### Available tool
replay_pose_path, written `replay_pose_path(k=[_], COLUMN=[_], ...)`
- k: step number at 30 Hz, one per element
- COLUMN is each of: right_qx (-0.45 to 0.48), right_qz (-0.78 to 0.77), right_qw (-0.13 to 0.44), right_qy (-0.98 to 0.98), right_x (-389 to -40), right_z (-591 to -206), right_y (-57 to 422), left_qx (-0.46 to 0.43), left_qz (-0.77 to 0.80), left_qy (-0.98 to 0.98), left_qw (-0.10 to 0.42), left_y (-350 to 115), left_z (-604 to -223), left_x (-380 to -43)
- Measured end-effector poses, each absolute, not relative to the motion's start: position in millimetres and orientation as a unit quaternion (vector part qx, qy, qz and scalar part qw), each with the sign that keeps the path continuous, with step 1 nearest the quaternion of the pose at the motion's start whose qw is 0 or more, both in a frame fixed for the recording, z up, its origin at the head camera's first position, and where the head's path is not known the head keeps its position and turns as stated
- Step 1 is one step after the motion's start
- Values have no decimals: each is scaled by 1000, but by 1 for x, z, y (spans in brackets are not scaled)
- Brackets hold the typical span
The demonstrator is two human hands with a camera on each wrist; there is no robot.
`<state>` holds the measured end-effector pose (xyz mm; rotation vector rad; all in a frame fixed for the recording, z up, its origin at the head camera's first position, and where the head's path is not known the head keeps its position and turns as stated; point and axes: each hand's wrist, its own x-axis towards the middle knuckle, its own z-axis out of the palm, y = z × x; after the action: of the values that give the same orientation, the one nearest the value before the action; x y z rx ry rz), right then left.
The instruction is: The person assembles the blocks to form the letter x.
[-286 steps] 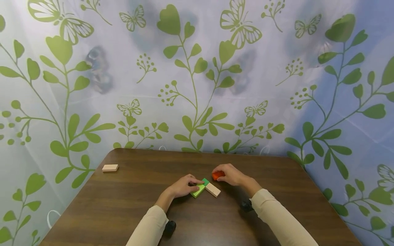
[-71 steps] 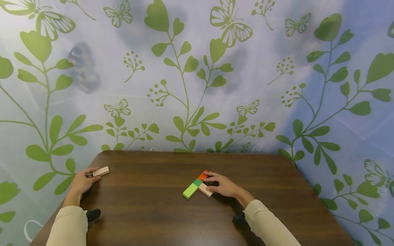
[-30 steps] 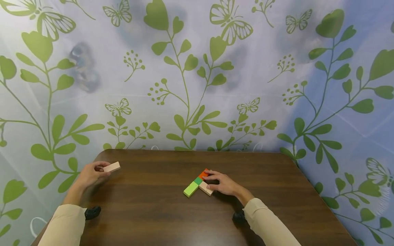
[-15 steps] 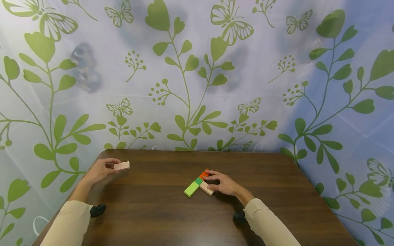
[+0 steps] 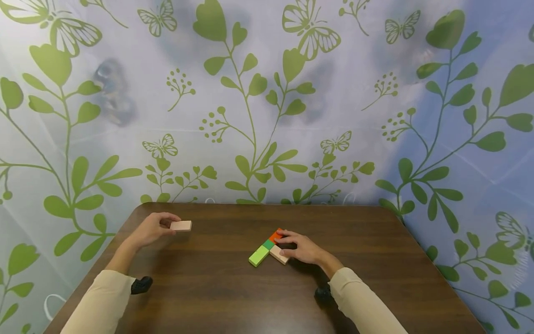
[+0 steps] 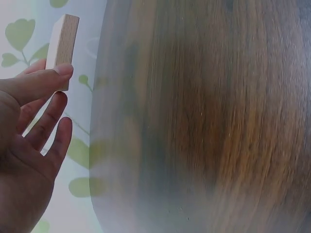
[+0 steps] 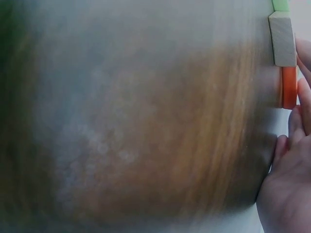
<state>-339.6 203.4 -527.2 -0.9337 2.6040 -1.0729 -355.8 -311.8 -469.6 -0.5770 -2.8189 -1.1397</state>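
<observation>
At the left, my left hand holds a plain wooden block between thumb and fingers, raised off the table. In the left wrist view the thumb presses one face of that block. Near the middle, a lime green block, a small dark green block and an orange-red block lie in a slanting row. Another plain wooden block branches off at the dark green one. My right hand rests there, fingertips on the orange-red block and thumb at the plain block's end.
A brown wood-grain table carries the blocks. Behind it hangs a pale curtain printed with green leaves and butterflies. A dark wrist device shows under the left sleeve, and another by the right one.
The left hand has taken the plain block from the table's left edge and carried it rightward. Earlier, the orange-red block joined the row. The right hand has stayed put lately.
</observation>
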Motion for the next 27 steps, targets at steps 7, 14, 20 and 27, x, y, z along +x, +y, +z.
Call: replay_pose_path(k=[7, 14, 20, 27], right_qx=[-308, -311, -308, -308], right_qz=[-361, -359, -362, -360], right_qw=[92, 93, 96, 93], right_qy=[875, 875, 874, 876], right_x=[-339, -339, -339, -338], right_z=[-527, -529, -530, -528], right_y=[204, 204, 205, 204], left_qx=[-211, -231, -249, -264], left_qz=[-367, -364, -366, -375], left_qy=[-906, -902, -897, -888], left_qw=[23, 5, -17, -28], left_y=[-296, -275, -253, -236], left_z=[-468, -472, -472, -472], left_x=[-357, -357, -360, -368])
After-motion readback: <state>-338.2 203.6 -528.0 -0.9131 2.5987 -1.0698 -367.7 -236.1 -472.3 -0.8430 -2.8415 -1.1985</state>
